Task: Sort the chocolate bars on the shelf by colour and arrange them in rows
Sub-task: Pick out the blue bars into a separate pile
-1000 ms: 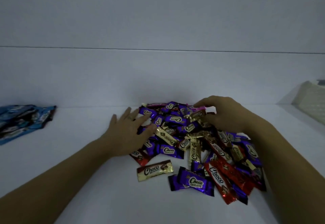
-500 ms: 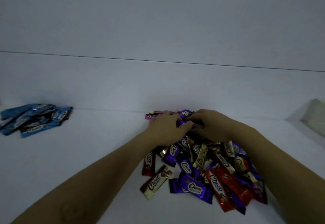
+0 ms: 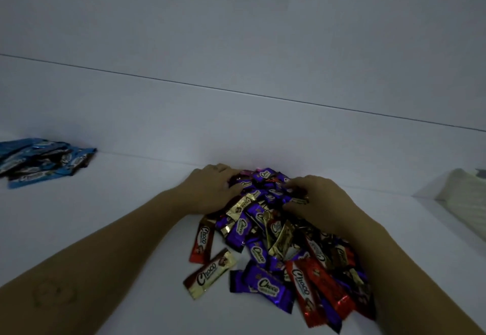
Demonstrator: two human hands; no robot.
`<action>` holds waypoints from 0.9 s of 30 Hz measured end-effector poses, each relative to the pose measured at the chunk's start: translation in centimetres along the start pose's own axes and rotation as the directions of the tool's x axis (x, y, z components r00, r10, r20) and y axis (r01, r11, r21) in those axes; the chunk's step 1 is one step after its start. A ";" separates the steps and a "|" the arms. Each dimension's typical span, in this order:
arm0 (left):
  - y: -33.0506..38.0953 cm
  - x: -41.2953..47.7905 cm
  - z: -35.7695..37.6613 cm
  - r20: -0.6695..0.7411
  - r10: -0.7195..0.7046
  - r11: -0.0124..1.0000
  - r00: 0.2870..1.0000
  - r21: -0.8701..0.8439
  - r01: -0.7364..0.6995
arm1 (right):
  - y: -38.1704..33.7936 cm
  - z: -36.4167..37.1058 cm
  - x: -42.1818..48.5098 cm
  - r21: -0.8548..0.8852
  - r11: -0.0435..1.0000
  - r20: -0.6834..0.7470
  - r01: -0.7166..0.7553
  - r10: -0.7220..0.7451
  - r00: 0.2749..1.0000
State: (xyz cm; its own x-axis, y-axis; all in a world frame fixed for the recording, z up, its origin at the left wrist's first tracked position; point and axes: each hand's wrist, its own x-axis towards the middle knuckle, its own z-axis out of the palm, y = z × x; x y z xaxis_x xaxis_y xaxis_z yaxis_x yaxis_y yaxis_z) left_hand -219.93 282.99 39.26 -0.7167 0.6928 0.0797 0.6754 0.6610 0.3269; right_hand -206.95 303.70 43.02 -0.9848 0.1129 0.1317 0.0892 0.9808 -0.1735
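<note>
Purple foil dominates the mixed heap of Choco-branded chocolate bars (image 3: 273,232) in front of you, with gold and red wrappers scattered through it, all lying on the plain white shelf surface (image 3: 118,216) close to the back wall. Your left hand (image 3: 210,190) rests palm down on the far left edge of the heap, fingers (image 3: 234,190) curled loosely into the wrappers; you cannot tell from this angle whether they have pinched a bar. Your right hand (image 3: 315,200) lies on the far right part of the heap, its fingers bent down among the purple bars, and whether it grips one is likewise unclear.

On the near side of the heap, a few bars lie apart enough to read: a red bar with a brown end (image 3: 202,240) lies at the left fringe, a gold-and-brown bar (image 3: 210,273) just nearer than it sits by itself on the shelf, and a purple bar (image 3: 263,286) lies beside that. A long red bar (image 3: 305,295) slants along the near right of the heap, close to your right forearm.

Well apart, at the far left, a separate pile of blue-wrapped bars (image 3: 39,161) sits against the wall. At the right edge, a pale ribbed object (image 3: 462,192) shows only partly.
</note>
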 end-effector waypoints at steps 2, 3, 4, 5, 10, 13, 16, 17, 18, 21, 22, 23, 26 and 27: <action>0.0 -0.2 -0.3 0.007 -0.002 1.000 1.000 0.004 0.001 | -0.1 -0.1 0.0 0.004 1.000 -0.016 -0.013 0.013 1.000; 0.1 -0.3 -0.5 0.012 0.011 1.000 1.000 -0.001 -0.011 | -0.2 -0.2 0.0 0.023 0.999 -0.026 -0.022 0.022 0.999; 0.2 -0.3 -0.7 0.012 0.032 0.999 0.999 -0.010 -0.032 | -0.2 -0.3 0.1 0.041 0.999 -0.037 -0.023 0.025 0.999; 0.4 -0.4 -0.7 0.008 0.056 0.998 0.998 -0.026 -0.056 | 0.0 -0.3 0.3 0.048 0.999 -0.037 -0.023 0.024 0.999; 2.1 -0.8 -0.2 -0.074 0.131 0.986 0.989 -0.090 -0.137 | 0.8 -0.2 0.6 0.041 0.999 -0.057 -0.029 0.032 0.998; 2.5 -1.0 -0.1 -0.063 0.099 0.991 0.993 -0.083 -0.104 | 0.7 -0.2 0.7 0.116 0.993 -0.111 -0.003 0.016 0.994; 2.9 -0.5 -0.3 -0.052 0.090 0.992 0.995 -0.088 -0.095 | 0.5 -0.8 1.1 0.164 0.986 -0.172 0.023 0.005 0.985; 3.1 -0.4 -0.4 -0.048 0.102 0.992 0.994 -0.071 -0.105 | 0.3 -1.1 1.4 0.170 0.985 -0.168 0.032 -0.003 0.986; 3.3 -0.3 -0.4 -0.048 0.115 0.992 0.992 -0.048 -0.117 | 0.1 -1.2 1.7 0.171 0.985 -0.149 0.035 -0.009 0.989; 3.6 -0.2 -0.4 -0.047 0.134 0.991 0.990 0.004 -0.134 | -0.7 -1.0 2.6 0.111 0.994 -0.026 0.024 -0.021 0.999; 3.6 -0.1 -0.6 -0.032 0.136 0.991 0.990 0.015 -0.136 | -1.0 -0.8 3.0 0.069 0.998 0.020 0.014 -0.015 1.000; 3.6 0.1 -0.8 0.001 0.134 0.991 0.991 0.019 -0.134 | -1.2 -0.8 3.3 0.030 1.000 0.070 -0.004 0.002 0.998; 3.4 0.9 -1.2 0.116 0.124 0.991 0.985 0.028 -0.128 | -1.8 -1.1 4.0 -0.049 0.996 0.189 -0.069 0.077 0.979; 3.5 1.1 -1.2 0.125 0.126 0.991 0.984 0.035 -0.131 | -2.0 -1.3 4.2 -0.075 0.994 0.229 -0.083 0.099 0.968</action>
State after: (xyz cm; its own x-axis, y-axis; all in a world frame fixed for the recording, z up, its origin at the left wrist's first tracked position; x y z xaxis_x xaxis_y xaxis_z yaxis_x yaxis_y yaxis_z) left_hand -218.59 285.71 41.60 -0.5983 0.8012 0.0019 0.7694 0.5739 0.2805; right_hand -211.04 302.41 45.23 -0.9790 0.1695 -0.1133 0.1819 0.9771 -0.1105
